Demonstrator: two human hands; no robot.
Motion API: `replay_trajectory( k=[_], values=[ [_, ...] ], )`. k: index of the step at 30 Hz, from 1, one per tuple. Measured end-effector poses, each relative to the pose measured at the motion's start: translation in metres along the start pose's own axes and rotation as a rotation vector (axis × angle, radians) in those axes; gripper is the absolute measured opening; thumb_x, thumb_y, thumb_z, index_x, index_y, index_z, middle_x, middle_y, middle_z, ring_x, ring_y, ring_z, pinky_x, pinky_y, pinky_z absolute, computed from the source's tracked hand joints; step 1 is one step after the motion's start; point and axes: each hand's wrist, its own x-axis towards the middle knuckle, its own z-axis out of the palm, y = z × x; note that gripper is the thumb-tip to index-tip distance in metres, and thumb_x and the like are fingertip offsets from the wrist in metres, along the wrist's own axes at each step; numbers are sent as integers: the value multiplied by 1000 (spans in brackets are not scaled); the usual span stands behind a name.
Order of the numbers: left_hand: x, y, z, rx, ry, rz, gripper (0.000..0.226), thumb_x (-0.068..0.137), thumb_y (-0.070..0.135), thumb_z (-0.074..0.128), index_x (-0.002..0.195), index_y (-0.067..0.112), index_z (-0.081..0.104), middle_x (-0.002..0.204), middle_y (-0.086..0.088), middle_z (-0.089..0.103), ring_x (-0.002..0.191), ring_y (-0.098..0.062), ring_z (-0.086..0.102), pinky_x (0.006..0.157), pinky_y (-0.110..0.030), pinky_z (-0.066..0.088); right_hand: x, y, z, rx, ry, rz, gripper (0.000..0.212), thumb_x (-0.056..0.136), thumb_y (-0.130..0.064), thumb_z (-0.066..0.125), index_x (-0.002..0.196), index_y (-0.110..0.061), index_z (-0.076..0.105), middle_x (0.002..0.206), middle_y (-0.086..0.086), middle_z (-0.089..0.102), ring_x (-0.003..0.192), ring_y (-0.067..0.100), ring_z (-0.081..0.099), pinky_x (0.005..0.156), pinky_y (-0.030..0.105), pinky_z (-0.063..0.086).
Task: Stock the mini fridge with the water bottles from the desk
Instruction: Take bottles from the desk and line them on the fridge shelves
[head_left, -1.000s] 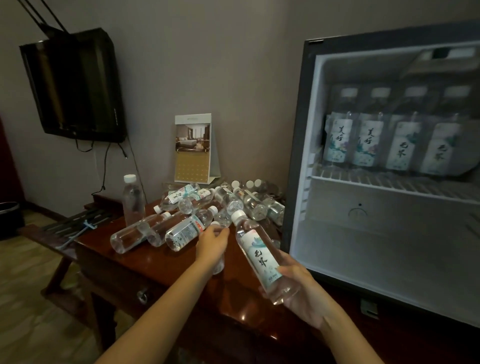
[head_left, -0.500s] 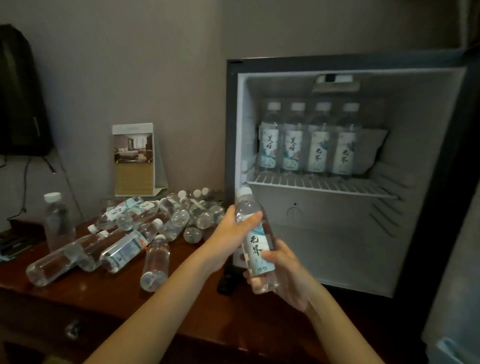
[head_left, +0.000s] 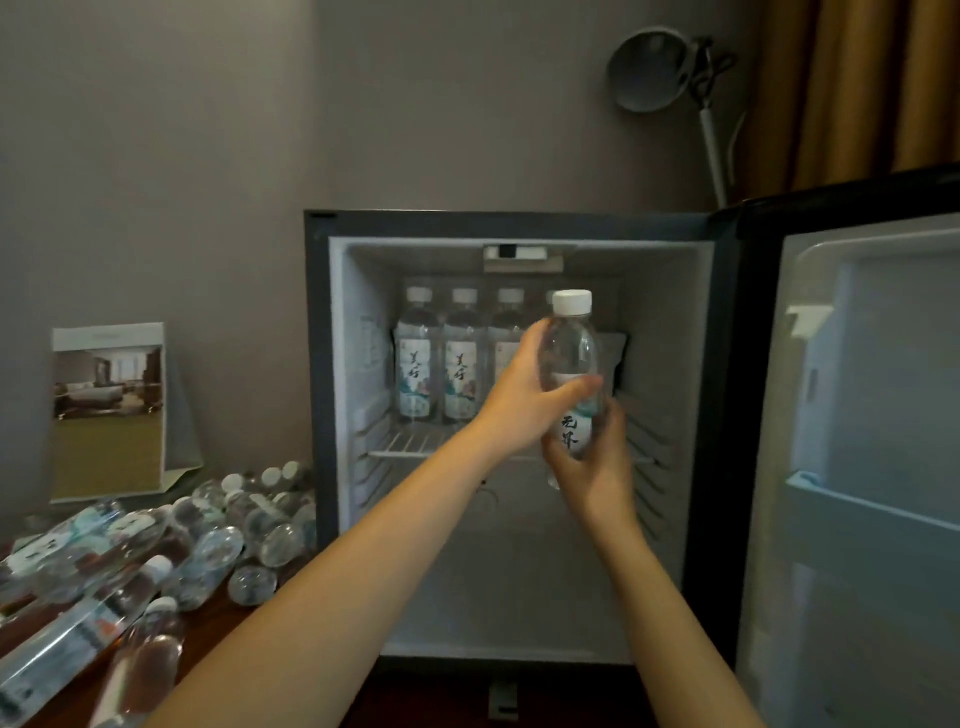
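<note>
A clear water bottle (head_left: 571, 343) with a white cap stands upright in front of the open mini fridge (head_left: 332, 364). My left hand (head_left: 524, 395) grips its middle and my right hand (head_left: 597, 462) holds its lower part. Behind it, several labelled bottles (head_left: 415, 364) stand in a row at the back of the wire shelf (head_left: 410, 447); my hands hide the right end of the row. The fridge space under the shelf is bare. Several more bottles (head_left: 208, 545) lie in a pile on the dark wooden desk (head_left: 218, 629) to the left.
The fridge door (head_left: 857, 467) hangs open on the right, its inner racks showing. A standing card (head_left: 109, 410) with a room photo leans at the wall behind the pile. A grey lamp (head_left: 660, 67) and a tan curtain (head_left: 857, 88) are above the fridge.
Both hands have lifted the bottle from desk height up to the fridge's upper shelf level. The bottle now stands upright. My view has turned right, off the pile and onto the fridge.
</note>
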Motion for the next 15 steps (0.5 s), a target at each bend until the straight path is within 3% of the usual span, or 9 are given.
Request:
replay_trajectory(
  k=[2, 8, 12, 15],
  values=[
    [14, -4, 7, 36, -52, -66, 70, 84, 23, 68, 142, 23, 29, 126, -2, 57, 111, -16, 58, 94, -35, 49, 13, 9, -4, -14, 61, 20, 57, 82, -9, 68, 133, -9, 41, 122, 5, 56, 111, 23, 57, 92, 37, 48],
    [23, -32, 19, 126, -62, -180, 57, 83, 16, 68, 133, 18, 42, 110, 0, 55, 104, -20, 58, 92, -37, 50, 39, 22, -14, 21, -5, 149, 64, 86, -7, 63, 140, -12, 29, 124, 1, 49, 108, 12, 50, 85, 26, 40],
    [30, -53, 26, 54, 60, -208, 46, 81, 18, 70, 123, 10, 53, 114, -10, 61, 106, -22, 59, 93, -42, 51, 54, 36, -12, -61, -23, 113, 53, 86, -7, 63, 134, -11, 41, 126, 6, 54, 114, 16, 52, 92, 27, 43],
    [35, -59, 33, 51, 127, -201, 40, 83, 13, 68, 120, 7, 56, 111, -9, 62, 103, -20, 59, 91, -41, 52, 61, 48, -5, -163, 22, 131, 51, 83, -16, 65, 131, -14, 47, 124, 12, 56, 115, 25, 55, 94, 40, 49]
  ],
)
